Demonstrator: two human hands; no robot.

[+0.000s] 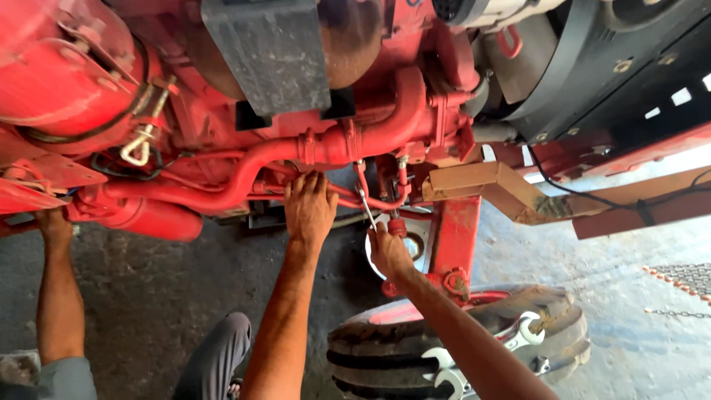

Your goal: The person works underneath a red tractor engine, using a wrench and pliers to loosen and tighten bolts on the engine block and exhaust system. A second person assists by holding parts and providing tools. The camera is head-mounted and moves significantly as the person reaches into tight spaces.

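My left hand (309, 207) reaches up under the thick red pipe (259, 159) of a red engine, and its fingers curl around a thin red pipe (348, 194) just below it. My right hand (389, 252) grips the lower end of a slim metal spanner (368, 211). The spanner's head points up at a small fitting (361, 178) among the thin pipes. The two hands are about a hand's width apart.
Another person's arm (55, 296) reaches up at the far left, beside a grey trouser leg (222, 348). A black tyre (385, 344) lies below with two spanners (527, 330) on it. A rusty bracket (489, 185) juts out on the right, and a chain (681, 278) lies on the concrete floor.
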